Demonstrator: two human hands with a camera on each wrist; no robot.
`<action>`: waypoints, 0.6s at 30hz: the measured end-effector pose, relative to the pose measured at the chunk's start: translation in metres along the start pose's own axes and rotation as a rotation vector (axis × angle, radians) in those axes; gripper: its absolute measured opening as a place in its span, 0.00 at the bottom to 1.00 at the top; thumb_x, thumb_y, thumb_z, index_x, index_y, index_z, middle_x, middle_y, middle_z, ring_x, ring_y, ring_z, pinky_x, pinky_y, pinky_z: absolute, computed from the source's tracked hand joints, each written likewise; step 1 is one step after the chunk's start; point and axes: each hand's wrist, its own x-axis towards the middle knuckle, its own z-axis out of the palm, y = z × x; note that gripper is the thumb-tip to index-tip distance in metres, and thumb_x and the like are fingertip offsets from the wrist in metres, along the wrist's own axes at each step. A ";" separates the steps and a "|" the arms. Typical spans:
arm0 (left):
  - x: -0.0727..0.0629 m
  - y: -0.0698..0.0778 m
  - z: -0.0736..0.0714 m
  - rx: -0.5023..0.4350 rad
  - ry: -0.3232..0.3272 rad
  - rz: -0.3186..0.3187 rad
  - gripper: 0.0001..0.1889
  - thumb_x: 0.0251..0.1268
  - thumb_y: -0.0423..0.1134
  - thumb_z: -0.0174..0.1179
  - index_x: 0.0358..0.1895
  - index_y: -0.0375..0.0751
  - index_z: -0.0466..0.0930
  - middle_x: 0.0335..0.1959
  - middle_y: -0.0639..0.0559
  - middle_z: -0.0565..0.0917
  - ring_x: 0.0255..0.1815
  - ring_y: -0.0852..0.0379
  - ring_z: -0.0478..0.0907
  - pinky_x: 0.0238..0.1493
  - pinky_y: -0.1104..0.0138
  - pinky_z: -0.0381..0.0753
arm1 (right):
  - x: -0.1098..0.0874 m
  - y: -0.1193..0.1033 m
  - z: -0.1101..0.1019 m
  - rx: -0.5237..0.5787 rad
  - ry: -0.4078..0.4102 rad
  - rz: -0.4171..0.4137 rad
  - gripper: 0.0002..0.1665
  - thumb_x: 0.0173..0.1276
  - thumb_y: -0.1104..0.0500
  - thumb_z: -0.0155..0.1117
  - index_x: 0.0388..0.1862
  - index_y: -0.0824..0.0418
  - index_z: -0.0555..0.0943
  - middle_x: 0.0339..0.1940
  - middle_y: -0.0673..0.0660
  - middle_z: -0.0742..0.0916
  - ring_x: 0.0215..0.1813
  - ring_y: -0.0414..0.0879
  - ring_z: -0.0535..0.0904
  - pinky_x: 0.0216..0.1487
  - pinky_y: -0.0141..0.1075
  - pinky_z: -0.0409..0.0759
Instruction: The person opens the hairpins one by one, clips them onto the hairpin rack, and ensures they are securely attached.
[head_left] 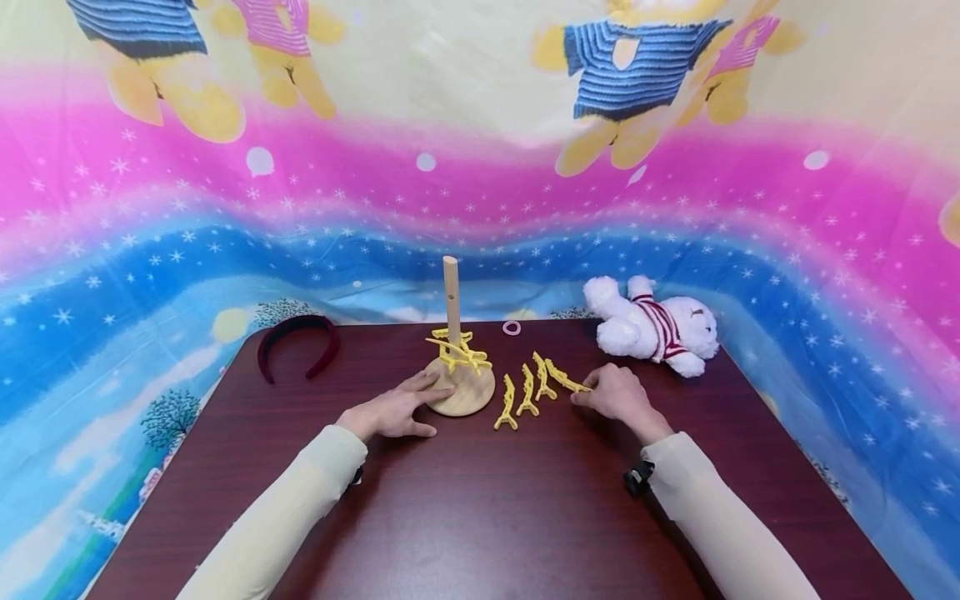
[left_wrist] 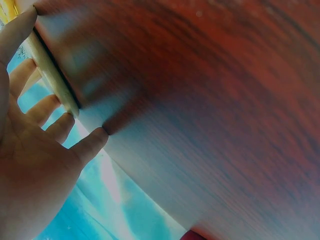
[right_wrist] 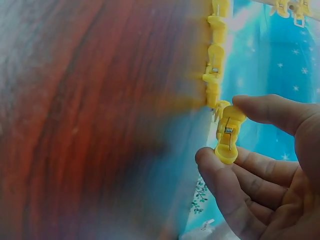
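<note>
My right hand (head_left: 618,396) pinches the handle end of a yellow spring clip (right_wrist: 228,132) between thumb and index finger. In the head view this clip slants away to the left of the hand. Several similar yellow clips (head_left: 507,406) lie in a row on the table beside it. My left hand (head_left: 393,406) spreads its fingers, with the fingertips on the round base (head_left: 467,398) of a wooden stand. More yellow clips (head_left: 459,354) hang around the lower part of the stand's upright post (head_left: 452,300).
A dark red headband (head_left: 330,333) lies at the back left of the dark wooden table (head_left: 480,517). A small pink ring (head_left: 512,328) sits near the back edge. At the back right a white plush bear (head_left: 660,325) lies on its side. A patterned cloth (head_left: 420,200) hangs behind.
</note>
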 end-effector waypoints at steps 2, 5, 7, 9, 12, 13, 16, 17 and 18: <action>0.000 0.000 0.000 0.001 0.000 0.001 0.39 0.67 0.52 0.64 0.79 0.59 0.58 0.84 0.44 0.46 0.84 0.41 0.39 0.76 0.44 0.58 | 0.000 0.000 -0.001 0.004 0.023 -0.023 0.17 0.55 0.43 0.75 0.31 0.55 0.89 0.28 0.51 0.89 0.35 0.52 0.82 0.35 0.45 0.79; -0.001 0.000 0.000 0.002 -0.002 -0.001 0.39 0.67 0.52 0.64 0.79 0.59 0.57 0.84 0.44 0.45 0.84 0.41 0.39 0.76 0.44 0.58 | -0.001 0.000 -0.003 0.007 0.055 -0.056 0.16 0.56 0.45 0.75 0.32 0.57 0.90 0.30 0.53 0.90 0.36 0.54 0.83 0.38 0.47 0.79; -0.001 0.000 -0.001 0.001 -0.004 -0.002 0.39 0.67 0.52 0.64 0.79 0.59 0.57 0.84 0.44 0.45 0.84 0.41 0.39 0.76 0.43 0.59 | -0.001 -0.001 -0.005 0.016 0.070 -0.072 0.17 0.57 0.46 0.74 0.35 0.58 0.90 0.32 0.55 0.91 0.38 0.57 0.84 0.41 0.50 0.80; -0.001 0.000 -0.001 0.002 -0.002 0.000 0.39 0.67 0.51 0.64 0.79 0.59 0.57 0.84 0.44 0.46 0.84 0.41 0.39 0.76 0.43 0.59 | -0.001 -0.001 -0.007 0.023 0.086 -0.087 0.17 0.59 0.47 0.74 0.37 0.59 0.90 0.36 0.57 0.91 0.41 0.59 0.84 0.44 0.52 0.80; -0.001 0.000 0.000 0.008 -0.003 -0.002 0.39 0.67 0.52 0.64 0.79 0.59 0.57 0.84 0.44 0.45 0.84 0.42 0.39 0.76 0.44 0.59 | -0.001 -0.004 -0.010 0.028 0.109 -0.118 0.19 0.60 0.47 0.73 0.41 0.61 0.89 0.39 0.59 0.91 0.43 0.60 0.84 0.46 0.53 0.79; -0.001 0.000 0.000 0.010 -0.003 -0.002 0.39 0.67 0.52 0.64 0.79 0.60 0.57 0.84 0.44 0.46 0.84 0.42 0.39 0.76 0.44 0.59 | -0.001 -0.005 -0.011 0.027 0.117 -0.128 0.19 0.61 0.47 0.72 0.41 0.61 0.89 0.39 0.60 0.91 0.43 0.60 0.84 0.46 0.53 0.79; 0.000 0.000 0.000 0.018 -0.008 -0.012 0.40 0.67 0.53 0.64 0.79 0.62 0.56 0.84 0.46 0.45 0.84 0.43 0.39 0.76 0.45 0.59 | -0.002 -0.010 -0.014 0.025 0.141 -0.164 0.20 0.61 0.47 0.72 0.42 0.61 0.89 0.38 0.59 0.91 0.41 0.58 0.84 0.45 0.51 0.79; 0.000 0.000 0.001 0.022 -0.012 -0.015 0.40 0.67 0.54 0.64 0.79 0.62 0.56 0.84 0.46 0.45 0.85 0.44 0.39 0.76 0.45 0.59 | -0.003 -0.012 -0.015 0.027 0.149 -0.172 0.20 0.61 0.47 0.72 0.42 0.61 0.89 0.38 0.59 0.91 0.40 0.57 0.84 0.44 0.51 0.78; 0.000 0.000 0.001 0.020 -0.009 -0.013 0.40 0.67 0.53 0.64 0.79 0.61 0.56 0.84 0.46 0.45 0.84 0.43 0.39 0.76 0.45 0.60 | -0.002 -0.014 -0.016 0.028 0.153 -0.183 0.19 0.61 0.47 0.72 0.42 0.60 0.89 0.38 0.58 0.91 0.40 0.56 0.84 0.44 0.50 0.78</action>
